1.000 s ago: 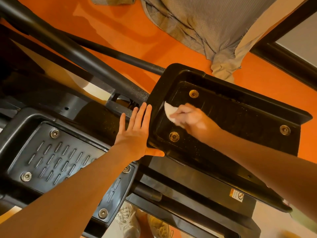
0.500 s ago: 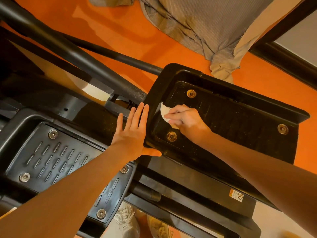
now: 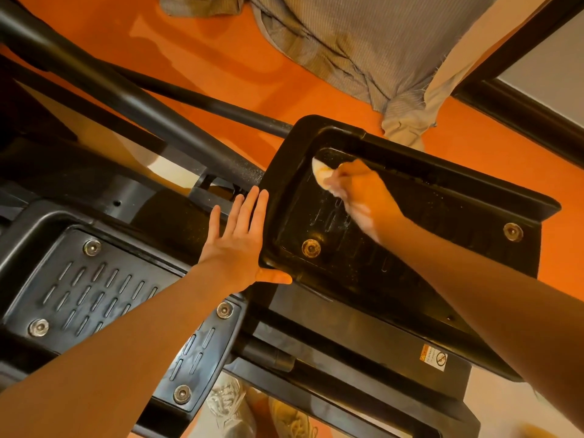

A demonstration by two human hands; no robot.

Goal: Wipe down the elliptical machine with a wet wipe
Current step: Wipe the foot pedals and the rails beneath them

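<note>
The elliptical's right foot pedal (image 3: 420,260) is a black ribbed tray with brass bolts, tilted across the middle. My right hand (image 3: 357,194) grips a white wet wipe (image 3: 319,170) and presses it into the pedal's far left corner; the hand is motion-blurred. A damp streak shows on the ribs beside it. My left hand (image 3: 237,241) lies flat with straight fingers against the pedal's left rim, thumb under its near edge. The left foot pedal (image 3: 88,289) sits lower left under my left forearm.
Black frame tubes (image 3: 132,102) run diagonally from the upper left to the pedal. A grey striped cloth (image 3: 357,45) lies on the orange floor at the top. A dark door frame (image 3: 521,99) is at the upper right. A warning sticker (image 3: 434,357) marks the lower frame.
My right hand has slid the wipe from near the pedal's left-side bolt up to the far left corner. My left hand has stayed on the rim.
</note>
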